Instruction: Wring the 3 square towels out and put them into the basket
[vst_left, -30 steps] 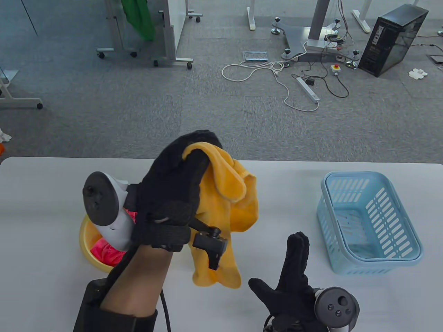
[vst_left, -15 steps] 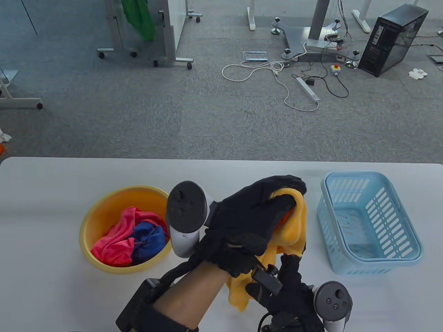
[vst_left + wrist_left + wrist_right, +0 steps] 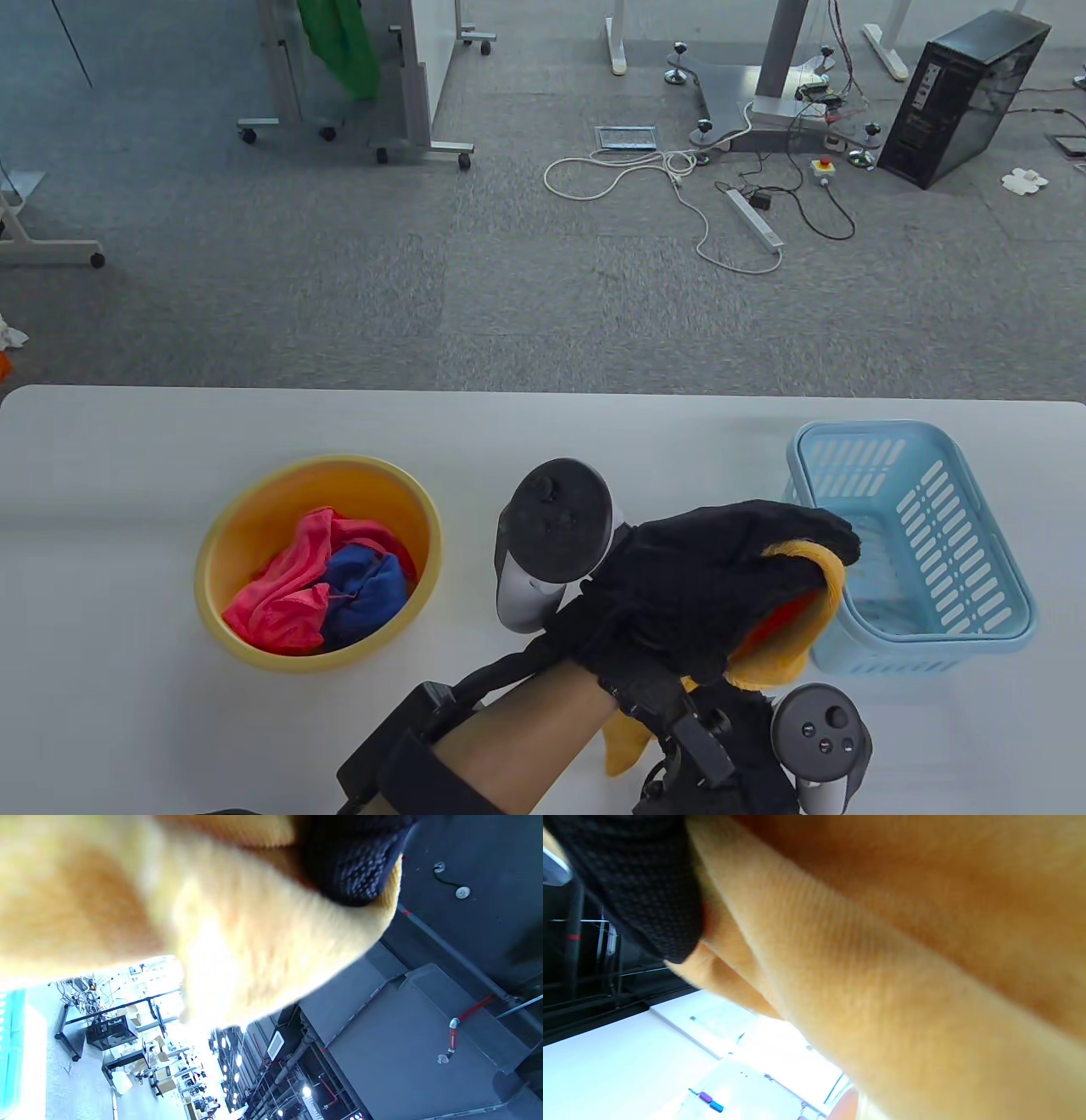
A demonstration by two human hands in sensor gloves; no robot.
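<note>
Two hands on one towel! Left hand (image 3: 713,586) has its grip curled over the top of the fluffy orange-yellow square towel (image 3: 797,628), just beside the pale blue slotted plastic basket (image 3: 976,611). Right hand (image 3: 747,747) sits beneath; its grip I cannot tell. Wringing looks to be the step: next, twist firmly, then drop it in. Pink towel (image 3: 284,594) and blue towel (image 3: 369,590) wait in the yellow round basin (image 3: 212,552), well left of the basket.

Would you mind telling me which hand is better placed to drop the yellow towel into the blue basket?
Left. The left hand grips the yellow towel right beside the blue basket; the right hand sits lower, mostly hidden.
</note>
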